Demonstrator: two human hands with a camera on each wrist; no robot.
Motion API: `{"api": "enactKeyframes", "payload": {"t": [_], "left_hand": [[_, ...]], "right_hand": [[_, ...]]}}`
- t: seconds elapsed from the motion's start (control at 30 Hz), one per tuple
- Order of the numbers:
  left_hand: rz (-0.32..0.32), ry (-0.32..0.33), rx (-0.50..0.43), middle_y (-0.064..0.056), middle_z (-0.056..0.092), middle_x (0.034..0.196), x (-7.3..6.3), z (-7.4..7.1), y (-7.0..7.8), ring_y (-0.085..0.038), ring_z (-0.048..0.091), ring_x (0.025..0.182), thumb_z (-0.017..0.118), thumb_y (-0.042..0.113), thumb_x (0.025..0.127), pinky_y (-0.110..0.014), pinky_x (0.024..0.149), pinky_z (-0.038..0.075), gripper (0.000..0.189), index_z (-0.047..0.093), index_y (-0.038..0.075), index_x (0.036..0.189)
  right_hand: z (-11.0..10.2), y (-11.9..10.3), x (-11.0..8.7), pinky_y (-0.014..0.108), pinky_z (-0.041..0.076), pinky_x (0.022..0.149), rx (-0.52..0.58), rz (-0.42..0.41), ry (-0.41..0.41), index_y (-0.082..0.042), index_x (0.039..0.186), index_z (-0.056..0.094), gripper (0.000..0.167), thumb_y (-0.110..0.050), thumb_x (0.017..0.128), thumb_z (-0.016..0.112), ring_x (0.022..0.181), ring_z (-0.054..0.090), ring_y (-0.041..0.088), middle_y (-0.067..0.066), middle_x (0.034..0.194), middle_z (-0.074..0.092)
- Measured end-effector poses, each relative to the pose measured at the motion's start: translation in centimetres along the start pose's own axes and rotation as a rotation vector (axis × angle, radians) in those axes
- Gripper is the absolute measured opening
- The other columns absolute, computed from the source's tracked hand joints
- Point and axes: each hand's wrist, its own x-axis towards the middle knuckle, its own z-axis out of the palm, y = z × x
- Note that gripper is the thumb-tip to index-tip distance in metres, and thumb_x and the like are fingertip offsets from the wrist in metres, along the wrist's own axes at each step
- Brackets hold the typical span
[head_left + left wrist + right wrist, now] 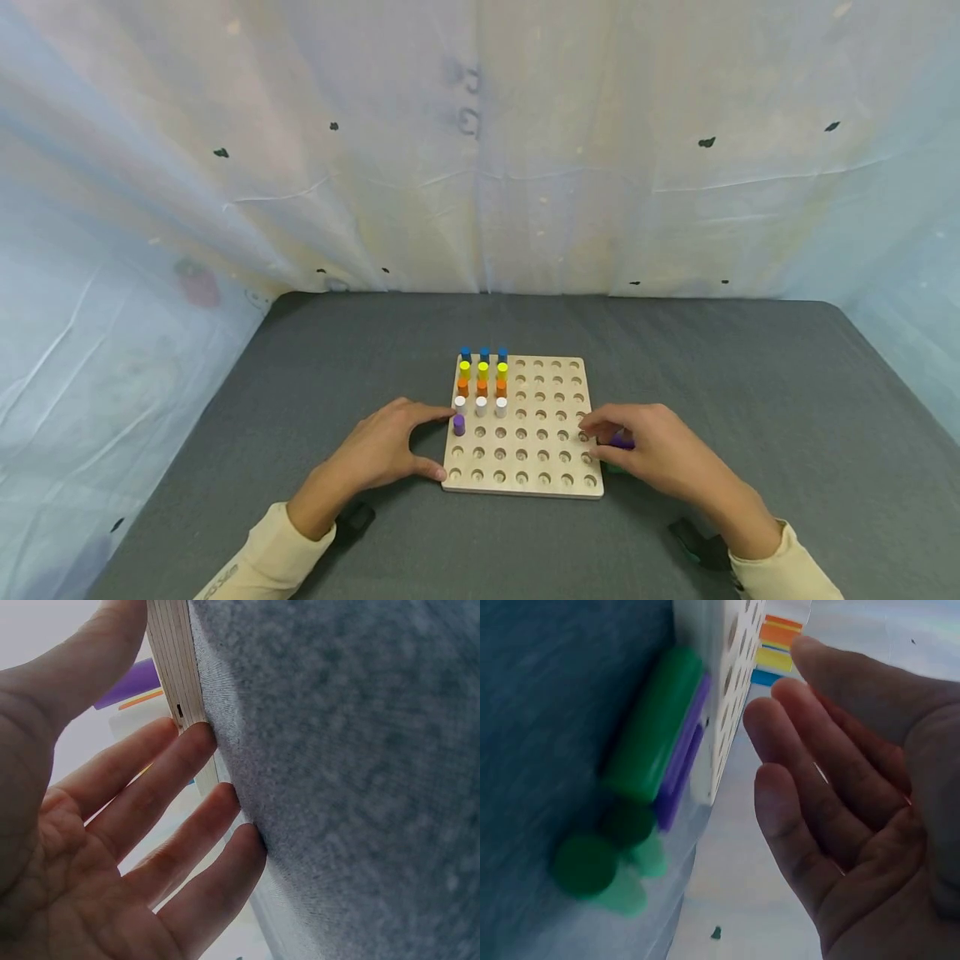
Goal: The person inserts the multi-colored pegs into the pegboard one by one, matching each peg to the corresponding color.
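A light wooden peg board (pixel 532 450) lies on the grey table. Rows of three blue pegs (pixel 484 354), yellow pegs (pixel 483 372), orange pegs (pixel 482 388) and white pegs (pixel 481 407) stand in its left holes, with one purple peg (pixel 459 426) in front. My left hand (pixel 382 446) touches the board's left edge, fingers fairly straight, thumb by the near corner. Over the right edge hovers my right hand (pixel 652 446), fingers loosely bent around nothing. Below it, loose purple pegs (pixel 681 776) and several green pegs (pixel 656 724) lie beside the board.
The grey tabletop (pixel 375 350) extends around the board. Pale sheeting (pixel 562 208) hangs behind the table and along both sides. A dark device (pixel 701 546) sits under the right wrist, and another dark device (pixel 354 523) under the left.
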Motion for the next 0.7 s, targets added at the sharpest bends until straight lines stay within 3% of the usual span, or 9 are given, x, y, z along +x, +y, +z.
{"api": "enactKeyframes", "payload": {"t": [0.23,0.4,0.7], "left_hand": [[-0.011,-0.006,-0.006,0.005,0.064,0.131,-0.1,0.1,0.0,-0.019,0.056,0.122,0.09,0.049,0.063,-0.054,0.094,0.049,0.081,0.06,0.035,0.137],[-0.01,-0.01,-0.005,0.005,0.064,0.131,0.0,0.2,-0.1,-0.019,0.056,0.122,0.09,0.05,0.063,-0.054,0.094,0.05,0.081,0.06,0.036,0.138],[-0.018,-0.01,-0.008,0.006,0.065,0.129,0.1,0.2,-0.2,-0.018,0.057,0.12,0.09,0.049,0.064,-0.052,0.093,0.05,0.081,0.06,0.034,0.137]], "right_hand": [[-0.3,1.0,-1.0,0.024,0.054,0.069,0.043,-0.001,-0.057,-0.024,0.102,0.072,0.024,-0.02,0.081,0.083,0.08,0.064,-0.004,-0.014,0.093,0.071],[-0.4,1.5,-0.9,0.024,0.054,0.071,0.014,0.012,-0.098,-0.025,0.104,0.072,0.029,-0.018,0.079,0.084,0.083,0.065,-0.001,-0.015,0.094,0.071],[-0.8,2.2,-0.7,0.026,0.055,0.073,-0.068,0.048,-0.017,-0.022,0.106,0.073,0.028,-0.015,0.08,0.083,0.086,0.068,0.005,-0.012,0.096,0.073]]}}
